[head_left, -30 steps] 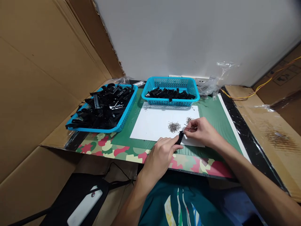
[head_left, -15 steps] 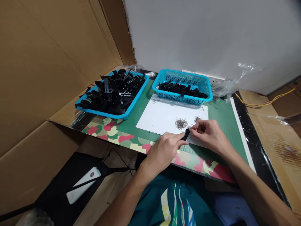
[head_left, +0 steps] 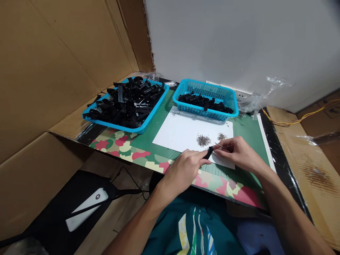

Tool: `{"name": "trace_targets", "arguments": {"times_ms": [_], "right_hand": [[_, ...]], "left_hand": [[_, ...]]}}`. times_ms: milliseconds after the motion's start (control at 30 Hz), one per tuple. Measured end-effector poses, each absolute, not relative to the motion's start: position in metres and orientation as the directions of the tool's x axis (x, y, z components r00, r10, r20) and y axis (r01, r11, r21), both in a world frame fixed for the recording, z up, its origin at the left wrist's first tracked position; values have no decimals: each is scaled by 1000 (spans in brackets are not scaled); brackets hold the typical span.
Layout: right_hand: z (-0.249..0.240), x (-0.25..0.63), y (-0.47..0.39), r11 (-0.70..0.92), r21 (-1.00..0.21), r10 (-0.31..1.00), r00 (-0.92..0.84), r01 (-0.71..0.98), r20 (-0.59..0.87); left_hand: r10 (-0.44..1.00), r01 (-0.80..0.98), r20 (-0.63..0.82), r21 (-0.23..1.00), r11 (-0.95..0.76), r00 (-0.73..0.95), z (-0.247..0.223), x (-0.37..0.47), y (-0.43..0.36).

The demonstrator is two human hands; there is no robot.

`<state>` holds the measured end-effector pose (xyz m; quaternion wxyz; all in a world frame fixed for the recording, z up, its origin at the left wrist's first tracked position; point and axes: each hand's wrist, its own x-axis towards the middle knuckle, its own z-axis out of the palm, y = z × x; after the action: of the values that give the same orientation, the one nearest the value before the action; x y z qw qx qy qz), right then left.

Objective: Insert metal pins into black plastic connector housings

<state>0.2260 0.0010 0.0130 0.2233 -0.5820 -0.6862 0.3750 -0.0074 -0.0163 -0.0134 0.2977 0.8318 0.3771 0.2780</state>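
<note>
My left hand [head_left: 187, 164] pinches a small black part [head_left: 209, 152] over the front edge of a white sheet [head_left: 175, 131]. Close by on the right, my right hand [head_left: 235, 150] holds a thin metal tool [head_left: 218, 144] between thumb and fingers, its tip near the upper end of the black part. Whether the tool touches the part is too small to tell. Just beyond the hands lie a pile of tiny metal pieces [head_left: 203, 140] and a smaller pile [head_left: 221, 136].
A large blue basket [head_left: 143, 128] heaped with black parts stands at the left. Behind the sheet is a smaller blue basket [head_left: 205, 112] with more black parts. Clear plastic film [head_left: 251, 102] lies at the back right. A white phone-like object [head_left: 86, 209] rests low at the left.
The view has shifted slightly. My right hand's fingers and the thin tool have changed angle a little at the black part; my left hand keeps its hold.
</note>
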Motion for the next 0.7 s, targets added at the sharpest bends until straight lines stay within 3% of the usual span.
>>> {"name": "trace_targets", "arguments": {"times_ms": [167,367,433,533,600,700], "right_hand": [[18,231,1,179,-697,978,-205,694,47],[20,225,-1,360,-717,924,-121,597,363],[18,220,-2,305,-791,935,-10,531,354],[11,211,-4,179,-924,967,114,338,229],[5,205,-3,146,-956,972,142,254,187],[-1,198,-1,146,-955,972,142,257,186]], "left_hand": [[793,453,242,712,-537,559,-14,-7,-16],[783,480,248,673,-563,570,-15,-9,-16],[780,482,249,666,-568,574,-14,-9,-16],[776,476,255,667,-573,578,-14,-9,-15],[771,471,258,666,-578,582,-14,-9,-15],[768,474,257,660,-583,586,-14,-9,-14]]}}
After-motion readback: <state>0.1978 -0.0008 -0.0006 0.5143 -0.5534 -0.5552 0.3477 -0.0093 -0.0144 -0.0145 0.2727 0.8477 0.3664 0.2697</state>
